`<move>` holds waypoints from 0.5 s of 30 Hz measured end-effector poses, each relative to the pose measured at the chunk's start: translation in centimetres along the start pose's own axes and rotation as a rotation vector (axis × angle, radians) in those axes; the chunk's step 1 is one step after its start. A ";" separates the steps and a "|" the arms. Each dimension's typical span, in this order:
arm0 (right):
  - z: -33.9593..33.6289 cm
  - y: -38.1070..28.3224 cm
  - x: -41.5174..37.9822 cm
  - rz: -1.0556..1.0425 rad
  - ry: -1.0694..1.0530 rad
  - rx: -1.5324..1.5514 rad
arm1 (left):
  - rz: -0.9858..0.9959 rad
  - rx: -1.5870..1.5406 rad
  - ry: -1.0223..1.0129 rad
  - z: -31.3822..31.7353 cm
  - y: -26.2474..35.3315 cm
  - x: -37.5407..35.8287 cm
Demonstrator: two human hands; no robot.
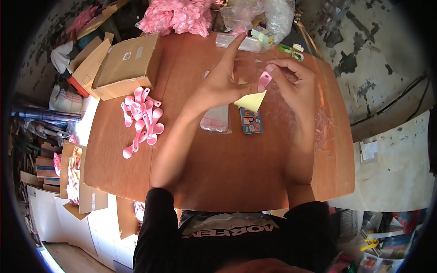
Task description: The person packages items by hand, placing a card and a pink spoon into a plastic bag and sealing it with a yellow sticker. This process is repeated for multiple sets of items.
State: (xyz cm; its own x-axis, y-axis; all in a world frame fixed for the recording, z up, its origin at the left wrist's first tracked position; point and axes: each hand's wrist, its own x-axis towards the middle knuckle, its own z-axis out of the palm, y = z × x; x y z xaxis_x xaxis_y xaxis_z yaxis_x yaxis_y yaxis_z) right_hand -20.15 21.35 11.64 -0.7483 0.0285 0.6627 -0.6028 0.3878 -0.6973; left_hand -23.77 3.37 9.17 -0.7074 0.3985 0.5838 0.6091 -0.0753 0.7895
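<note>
Above the table [218, 182], the right hand [293, 84] pinches a pink spoon [264, 80] between thumb and fingers. The left hand [223, 84], fingers spread, holds a yellow card [251, 101] just beside and below the spoon. More spoons [141, 119] lie well to the left.

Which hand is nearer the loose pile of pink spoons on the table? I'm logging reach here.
Left. The left hand is raised just right of the pile of pink spoons, holding a yellow card; the right hand is farther right, pinching a pink spoon.
</note>
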 end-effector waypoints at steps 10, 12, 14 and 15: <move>0.1 -1.7 -0.1 0.202 -0.089 0.374 | -0.112 -0.285 0.014 -0.1 0.8 0.4; 0.1 -1.3 -0.1 0.197 -0.158 0.365 | -0.088 -0.315 0.057 -0.2 0.9 0.4; 0.3 -0.7 0.0 0.160 -0.138 0.327 | -0.096 -0.286 0.032 -0.5 1.4 0.3; 0.3 -0.7 0.0 0.159 -0.134 0.327 | -0.105 -0.262 0.011 -0.7 1.6 0.2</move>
State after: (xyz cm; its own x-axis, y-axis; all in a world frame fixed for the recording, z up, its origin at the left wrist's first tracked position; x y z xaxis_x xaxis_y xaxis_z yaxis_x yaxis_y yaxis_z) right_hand -19.79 20.79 12.01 -0.8558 -0.0645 0.5132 -0.5170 0.0729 -0.8529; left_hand -23.20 2.68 10.70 -0.7667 0.4065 0.4969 0.4199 -0.2679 0.8671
